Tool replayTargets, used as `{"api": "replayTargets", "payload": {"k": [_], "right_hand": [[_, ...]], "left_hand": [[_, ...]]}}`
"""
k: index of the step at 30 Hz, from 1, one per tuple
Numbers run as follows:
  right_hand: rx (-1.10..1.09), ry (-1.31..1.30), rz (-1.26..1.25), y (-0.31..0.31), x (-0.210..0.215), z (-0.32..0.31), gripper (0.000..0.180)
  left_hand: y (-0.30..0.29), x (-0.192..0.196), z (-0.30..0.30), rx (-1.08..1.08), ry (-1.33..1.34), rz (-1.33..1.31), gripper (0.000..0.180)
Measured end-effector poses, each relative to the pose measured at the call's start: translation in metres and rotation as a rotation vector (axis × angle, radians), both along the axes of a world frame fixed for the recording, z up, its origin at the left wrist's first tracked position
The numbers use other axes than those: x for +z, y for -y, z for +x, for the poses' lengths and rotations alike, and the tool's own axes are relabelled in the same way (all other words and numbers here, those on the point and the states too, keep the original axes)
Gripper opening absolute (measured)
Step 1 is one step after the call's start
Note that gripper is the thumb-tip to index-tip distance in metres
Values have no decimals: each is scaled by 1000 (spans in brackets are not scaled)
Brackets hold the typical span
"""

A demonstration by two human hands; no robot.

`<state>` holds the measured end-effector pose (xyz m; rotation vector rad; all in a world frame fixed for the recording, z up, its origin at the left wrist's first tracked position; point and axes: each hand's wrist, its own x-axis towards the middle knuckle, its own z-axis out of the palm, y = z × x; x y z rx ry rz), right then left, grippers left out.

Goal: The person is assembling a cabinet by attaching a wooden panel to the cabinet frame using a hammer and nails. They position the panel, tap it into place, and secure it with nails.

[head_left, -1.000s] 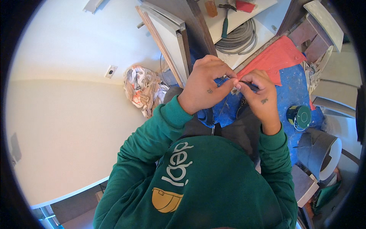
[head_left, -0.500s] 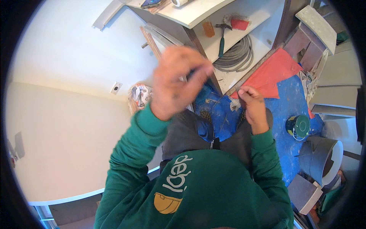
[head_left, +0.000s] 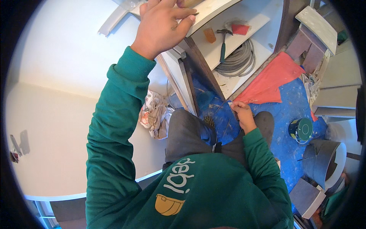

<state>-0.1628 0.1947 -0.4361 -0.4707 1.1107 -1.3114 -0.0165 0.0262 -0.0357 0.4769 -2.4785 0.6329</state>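
Note:
My left hand [head_left: 162, 28] is stretched out over the white countertop [head_left: 213, 9] at the top, its outer fingers partly cut off by the frame edge. Thumb and forefinger come together near a small dark tip; what it belongs to is hidden. Low in front of my knees, my right hand [head_left: 244, 116] is closed in a pinch. A tiny pale bit shows at its fingertips, too small to name. Beyond that hand lie a red sheet [head_left: 267, 82] and the open cabinet's floor, where a coil of grey hose or cable [head_left: 238, 63] rests.
On the cabinet shelf are a hammer [head_left: 223, 45], a red piece [head_left: 240, 29] and an orange block [head_left: 209, 35]. A plastic bag [head_left: 154, 114] stands beside my left knee. To the right are a dark green bucket [head_left: 301, 129], a curved grey panel [head_left: 320, 162] and a blue floor covering [head_left: 289, 99].
My left hand has moved up and away from me, from above my knees to the countertop. My right hand has dropped slightly and shifted left, still pinched. The view has shifted a little.

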Motion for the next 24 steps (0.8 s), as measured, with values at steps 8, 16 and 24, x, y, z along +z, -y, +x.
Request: {"api": "replayTargets", "payload": {"k": [8, 16, 24], "right_hand": [[5, -93, 11, 4, -11, 8, 9], [-194, 148, 70, 8, -26, 3, 10], [-242, 164, 117, 2, -12, -1, 13]], "left_hand": [[-17, -1, 19, -11, -177, 43, 20], [-148, -10, 69, -1046, -286, 1370, 7], [-173, -33, 90, -1347, -327, 1339, 16]]}}
